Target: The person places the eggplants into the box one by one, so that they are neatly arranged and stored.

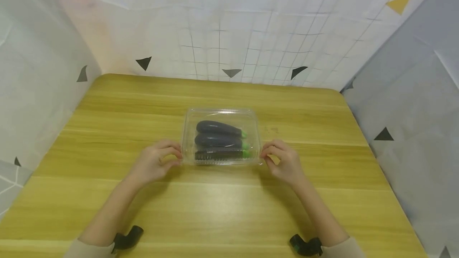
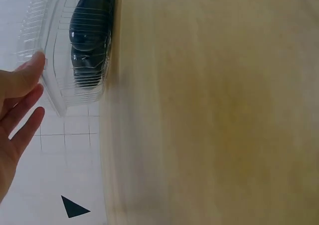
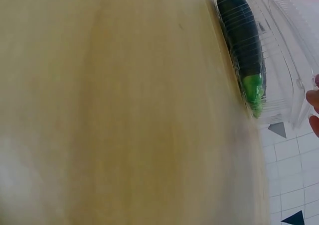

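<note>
A clear plastic clamshell box (image 1: 221,115) sits on the wooden table, its lid over the eggplants; whether the lid is latched I cannot tell. Inside lie three dark purple eggplants (image 1: 218,140) side by side, green stem ends toward the right. My left hand (image 1: 154,162) pinches the rim at the box's front left corner, thumb against the plastic in the left wrist view. At the front right corner, my right hand (image 1: 285,163) pinches the rim between thumb and fingers. Only the fingertips of that hand show in the right wrist view, beside the rim (image 3: 298,93).
The wooden table (image 1: 222,210) extends around the box on all sides. White sheets (image 1: 251,23) with triangles and grid lines stand behind it and along both sides. A black curved piece (image 1: 129,238) is at the left wrist, another (image 1: 305,246) at the right.
</note>
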Demonstrator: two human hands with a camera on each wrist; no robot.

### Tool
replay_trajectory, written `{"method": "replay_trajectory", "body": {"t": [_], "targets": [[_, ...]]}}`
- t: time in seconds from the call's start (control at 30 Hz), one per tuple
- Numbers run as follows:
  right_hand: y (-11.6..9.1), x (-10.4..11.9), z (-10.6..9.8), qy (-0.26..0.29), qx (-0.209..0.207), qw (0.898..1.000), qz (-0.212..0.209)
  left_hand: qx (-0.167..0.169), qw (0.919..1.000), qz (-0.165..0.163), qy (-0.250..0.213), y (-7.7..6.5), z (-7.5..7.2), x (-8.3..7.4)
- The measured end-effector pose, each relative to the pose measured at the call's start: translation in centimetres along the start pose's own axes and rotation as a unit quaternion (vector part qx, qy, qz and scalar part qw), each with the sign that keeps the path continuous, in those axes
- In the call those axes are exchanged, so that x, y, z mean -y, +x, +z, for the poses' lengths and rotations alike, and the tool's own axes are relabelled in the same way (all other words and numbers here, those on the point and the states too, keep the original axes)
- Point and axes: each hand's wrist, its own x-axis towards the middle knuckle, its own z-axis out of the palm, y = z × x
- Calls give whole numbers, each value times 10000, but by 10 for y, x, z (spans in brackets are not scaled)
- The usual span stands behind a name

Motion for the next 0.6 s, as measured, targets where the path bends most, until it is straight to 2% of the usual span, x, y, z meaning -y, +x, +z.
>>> {"method": "replay_trajectory", "body": {"t": [0.27,0.6], "targets": [[-5,-2,3,-93,146,9998,118,-54,9957,544,741,-1,7,0],[-9,-3,3,-145,182,9995,199,-316,9941,529,893,3,9,-6]]}}
